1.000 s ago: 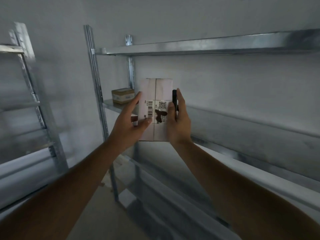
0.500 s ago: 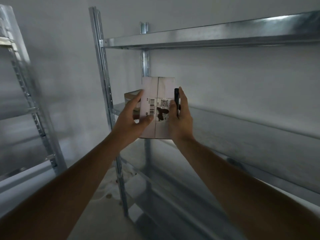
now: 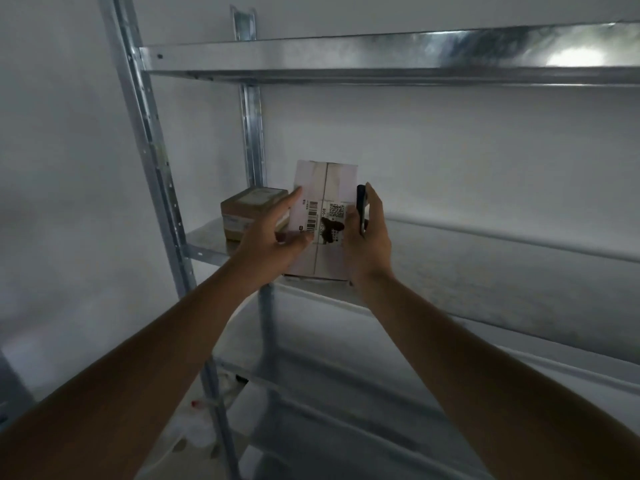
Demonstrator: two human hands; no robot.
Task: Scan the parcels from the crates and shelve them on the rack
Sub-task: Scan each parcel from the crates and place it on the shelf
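Note:
A white parcel (image 3: 327, 183) with a barcode label and a dark stain stands upright at the front edge of the middle metal shelf (image 3: 485, 271). My left hand (image 3: 273, 237) holds its left side, thumb across the front. On the parcel's right side is my right hand (image 3: 369, 242), which also holds a thin black device (image 3: 361, 206) against the parcel. A brown cardboard parcel (image 3: 252, 211) sits on the same shelf, just left of and behind the white one.
The rack's upright posts (image 3: 152, 161) stand at the left. An upper shelf (image 3: 381, 57) runs overhead and a lower shelf (image 3: 311, 393) sits below. The middle shelf stretches bare to the right. White wall lies behind.
Both hands have carried the white parcel forward and down to the middle shelf, beside the brown parcel. The view has closed in on the rack.

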